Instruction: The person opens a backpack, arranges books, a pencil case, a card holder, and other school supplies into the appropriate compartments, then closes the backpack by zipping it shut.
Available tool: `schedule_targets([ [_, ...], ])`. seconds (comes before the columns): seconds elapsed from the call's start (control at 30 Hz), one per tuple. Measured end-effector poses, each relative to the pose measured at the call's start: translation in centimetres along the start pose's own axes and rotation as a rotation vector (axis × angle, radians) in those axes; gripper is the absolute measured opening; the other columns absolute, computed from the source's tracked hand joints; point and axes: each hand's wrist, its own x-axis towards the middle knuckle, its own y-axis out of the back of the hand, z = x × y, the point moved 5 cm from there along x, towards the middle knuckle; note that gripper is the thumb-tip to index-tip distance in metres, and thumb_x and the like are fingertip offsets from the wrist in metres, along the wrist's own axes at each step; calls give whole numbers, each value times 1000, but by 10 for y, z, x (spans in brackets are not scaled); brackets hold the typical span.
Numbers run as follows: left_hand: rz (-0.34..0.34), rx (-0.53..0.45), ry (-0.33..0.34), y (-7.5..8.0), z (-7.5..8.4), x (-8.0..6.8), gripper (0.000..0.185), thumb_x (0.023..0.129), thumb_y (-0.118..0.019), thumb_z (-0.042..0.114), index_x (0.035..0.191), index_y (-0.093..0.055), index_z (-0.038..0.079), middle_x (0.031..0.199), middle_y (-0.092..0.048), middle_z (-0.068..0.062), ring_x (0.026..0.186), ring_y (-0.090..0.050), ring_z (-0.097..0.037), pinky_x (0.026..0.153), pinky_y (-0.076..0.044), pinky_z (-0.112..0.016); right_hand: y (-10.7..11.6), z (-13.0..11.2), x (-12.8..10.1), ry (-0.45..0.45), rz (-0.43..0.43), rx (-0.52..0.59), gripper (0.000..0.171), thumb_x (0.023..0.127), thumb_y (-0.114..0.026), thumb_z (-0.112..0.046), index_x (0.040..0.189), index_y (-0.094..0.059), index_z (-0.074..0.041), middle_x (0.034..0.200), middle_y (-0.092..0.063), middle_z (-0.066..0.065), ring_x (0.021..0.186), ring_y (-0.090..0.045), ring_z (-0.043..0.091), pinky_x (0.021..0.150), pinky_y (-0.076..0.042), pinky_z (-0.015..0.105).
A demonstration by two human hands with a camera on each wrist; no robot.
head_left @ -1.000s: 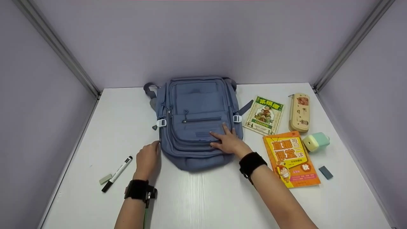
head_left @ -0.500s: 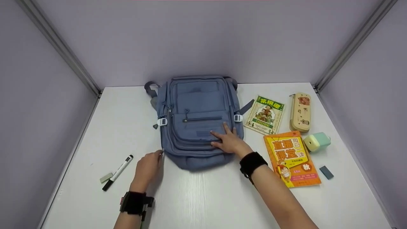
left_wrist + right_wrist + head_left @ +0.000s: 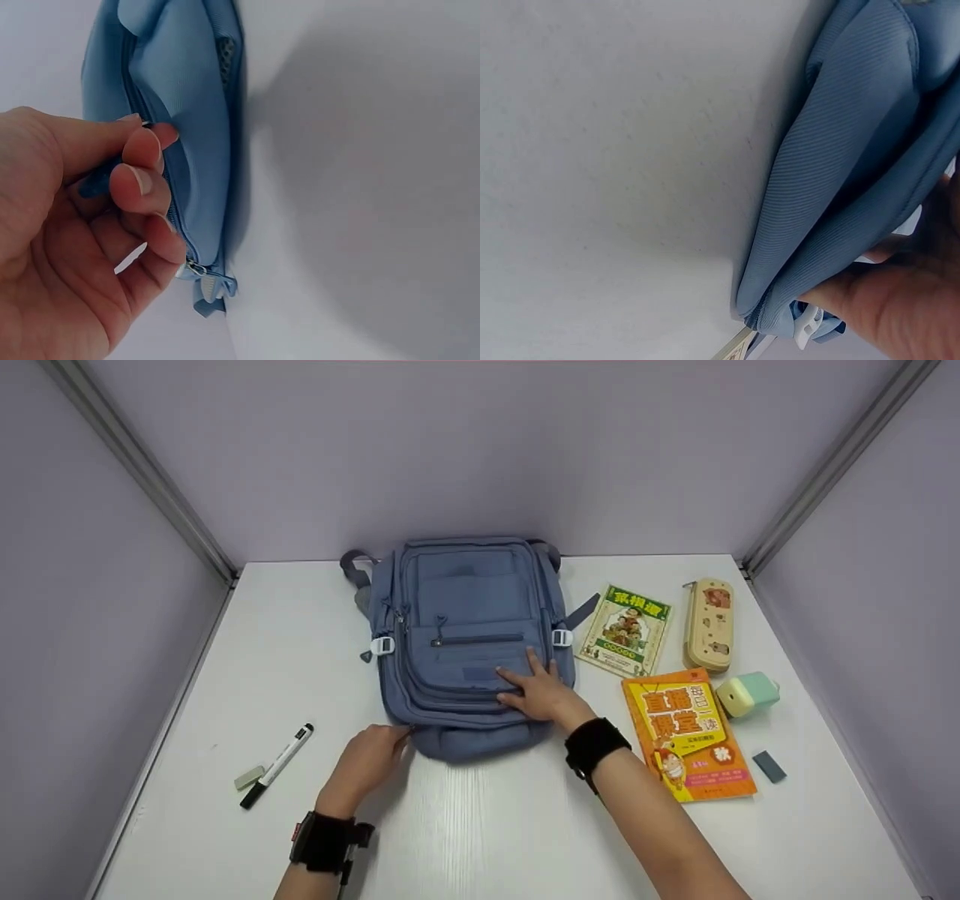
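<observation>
**Two hands on a blue backpack**

The head view shows the backpack (image 3: 469, 645) lying flat in the middle of the white surface (image 3: 487, 832), front pockets up. The right hand (image 3: 536, 694) lies on the lower front pocket with fingers spread and straight, pressing the cloth. The left hand (image 3: 367, 761) is at the near left corner of the bag; from here its grip is too small to make out.

The left wrist view fills that in: thumb and fingers (image 3: 142, 176) curl and pinch a small blue zip pull (image 3: 94, 184) beside the zip line, with a second slider and tab (image 3: 204, 283) hanging at the seam's end. The right wrist view shows only the bag's ribbed woven fabric (image 3: 832, 187) bulging over the surface, a white plastic buckle (image 3: 806, 330) and a blurred edge of the hand.

Only the head view shows the other things: a green book (image 3: 625, 630), an orange book (image 3: 686, 731), a long beige pencil case (image 3: 707, 624), a rounded mint box (image 3: 746, 694), a dark eraser (image 3: 768, 766), and at left a marker (image 3: 276, 766) with a pale eraser (image 3: 249, 777).
</observation>
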Motion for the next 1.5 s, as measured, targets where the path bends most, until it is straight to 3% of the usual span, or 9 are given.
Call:
schedule_targets([
  [0.3,-59,-87,-70,11,17,1,20,89,-68,2,73,-59,9,66,-57,3,60,-57,-17,55,-45,-37,1,-2,-2,3,-2,-6,58,100,-44,-55,153,-30,-38,161,10,19,136,3,62,100,-25,72],
  [0.53,-87,-100,-128,7,34,5,13,91,-68,5,79,-64,10,68,-54,8,64,-56,-13,59,-46,-35,1,-2,0,-5,1,-19,58,100,-44,-55,153,-30,-37,161,10,18,136,2,62,101,-25,72],
  [0.9,-65,-95,-158,-7,55,8,21,92,-68,9,73,-59,12,67,-54,7,61,-56,-13,56,-46,-34,1,-1,-2,-8,4,-23,58,100,-44,-54,153,-30,-37,161,9,18,136,1,62,101,-26,71],
  [1.07,-45,-58,-175,-16,66,12,26,92,-68,10,71,-53,14,65,-56,3,60,-60,-19,53,-46,-37,1,-1,0,-9,7,-36,57,100,-44,-54,154,-30,-37,161,10,19,136,0,63,101,-28,69],
  [1.27,-39,-41,-204,-24,79,20,21,93,-67,12,75,-57,13,68,-60,-1,62,-62,-22,54,-48,-37,2,0,-1,-5,37,-29,57,100,-45,-52,153,-32,-36,161,8,20,135,-1,64,101,-27,70],
  [1.5,-7,-60,-173,-26,80,20,24,93,-68,14,72,-57,14,65,-58,3,60,-61,-17,53,-48,-34,-1,-2,-10,39,102,26,56,100,-48,-50,151,-38,-31,160,4,23,134,-1,65,102,-22,72],
])
